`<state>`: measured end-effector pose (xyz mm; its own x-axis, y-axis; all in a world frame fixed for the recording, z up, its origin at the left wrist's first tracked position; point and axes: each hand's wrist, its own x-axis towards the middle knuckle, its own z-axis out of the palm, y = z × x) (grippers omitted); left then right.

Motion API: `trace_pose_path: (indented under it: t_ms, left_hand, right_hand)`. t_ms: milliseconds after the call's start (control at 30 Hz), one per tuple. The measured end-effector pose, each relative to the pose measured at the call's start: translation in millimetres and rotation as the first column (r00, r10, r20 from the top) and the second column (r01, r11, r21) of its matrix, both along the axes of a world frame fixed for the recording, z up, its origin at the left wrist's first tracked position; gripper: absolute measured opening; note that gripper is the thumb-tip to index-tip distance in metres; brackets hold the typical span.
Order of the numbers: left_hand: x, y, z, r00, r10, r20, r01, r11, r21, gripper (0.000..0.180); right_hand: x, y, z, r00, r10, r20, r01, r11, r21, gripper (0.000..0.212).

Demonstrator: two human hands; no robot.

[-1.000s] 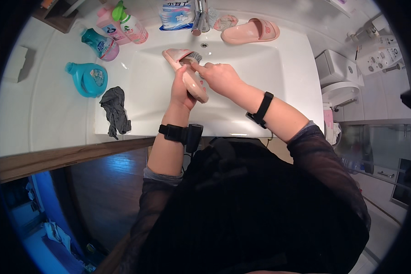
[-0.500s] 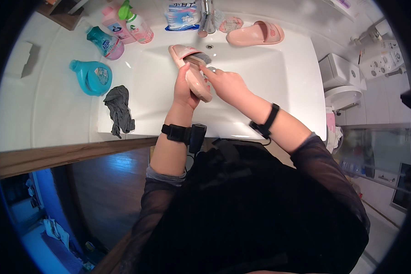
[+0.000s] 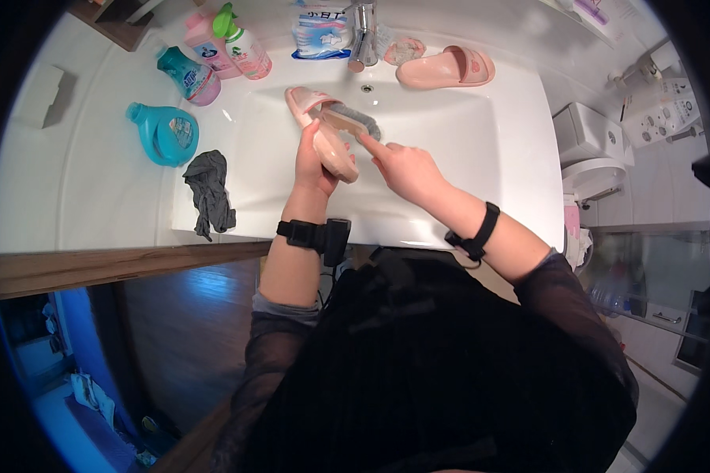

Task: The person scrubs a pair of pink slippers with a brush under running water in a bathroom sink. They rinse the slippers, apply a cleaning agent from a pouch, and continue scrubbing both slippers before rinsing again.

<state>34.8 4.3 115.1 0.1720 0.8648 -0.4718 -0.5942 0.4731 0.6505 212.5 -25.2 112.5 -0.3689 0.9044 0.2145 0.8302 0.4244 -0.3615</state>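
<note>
Over the white sink, my left hand (image 3: 314, 164) is closed around the side of a pink slide slipper (image 3: 335, 154), its toe strap pointing away from me and to the left. My right hand (image 3: 409, 170) is closed on a scrub brush with a light pinkish back and grey bristles (image 3: 350, 121); the forefinger stretches along its back. The brush lies close against the slipper's right side, just below the strap, bristles facing away to the right. Whether the bristles touch the slipper I cannot tell.
The sink basin (image 3: 442, 165) has a chrome faucet (image 3: 363, 39) behind it. A second pink slipper (image 3: 447, 68) and a crumpled scrubber (image 3: 405, 51) sit on the far ledge, beside a blue-white bag (image 3: 322, 33). Several cleaner bottles (image 3: 168, 132) and a grey cloth (image 3: 209, 193) are at left.
My right hand has drawn the brush to the right and nearer me, away from the slipper's strap opening. The slipper has shifted slightly left, and more of the brush shows.
</note>
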Motion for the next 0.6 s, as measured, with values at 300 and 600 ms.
trace_pose_path:
  t_ms: [300,600]
  left_hand:
    - [6.5,-0.5,0.3,0.998,-0.022,0.051,0.018,0.997,0.077,0.056]
    - [3.5,0.9,-14.2,0.993,-0.035,0.112,0.029,0.998,0.055,0.058]
  right_hand:
    - [-14.6,12.3,7.1,0.977,-0.073,-0.202,0.059,0.996,-0.073,0.044]
    - [-13.0,33.5,-14.0,0.913,0.020,-0.408,-0.012,1.000,0.021,0.055]
